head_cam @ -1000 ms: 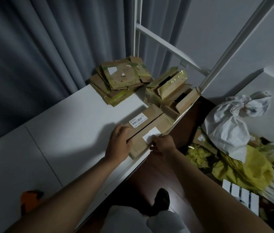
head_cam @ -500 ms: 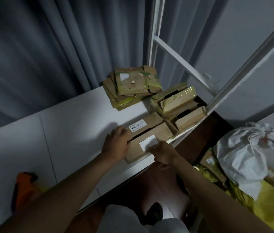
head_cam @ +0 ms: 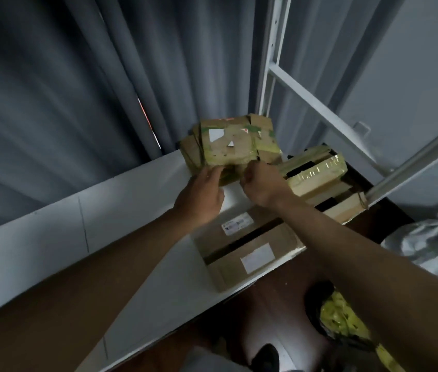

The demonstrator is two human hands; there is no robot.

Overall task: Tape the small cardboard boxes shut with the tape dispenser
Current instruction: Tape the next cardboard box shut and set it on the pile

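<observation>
Both hands reached to the far end of the white counter [head_cam: 51,237], meeting at the near edge of a stack of flattened cardboard boxes [head_cam: 228,146]. The left hand [head_cam: 201,194] had its fingers extended onto the lower left corner of that stack, touching it; whether they curled round the edge could not be told through the blur. The right hand [head_cam: 262,183] was curled into a fist against the stack's near edge, seemingly pinching the cardboard, though the fingertips were hidden. The stack lay tilted, its top sheet bearing green-yellow tape and white label scraps, its long axis running roughly left to right in front of the hands.

Just to the right of the right hand stood a group of open small boxes [head_cam: 317,178], their flaps up and dark interiors showing; what was in them could not be made out. One flap was wrapped in glossy yellowish tape.

Behind the hands, under the forearms, sat a brown cardboard box [head_cam: 250,251] near the counter's edge, its two top flaps folded down with a dark gap between them running diagonally from lower left to upper right. Each flap carried a white label. Its contents were hidden.

A grey curtain [head_cam: 65,89] hung beyond the left hand, and a white metal frame [head_cam: 317,108] rose beyond the right hand.
</observation>
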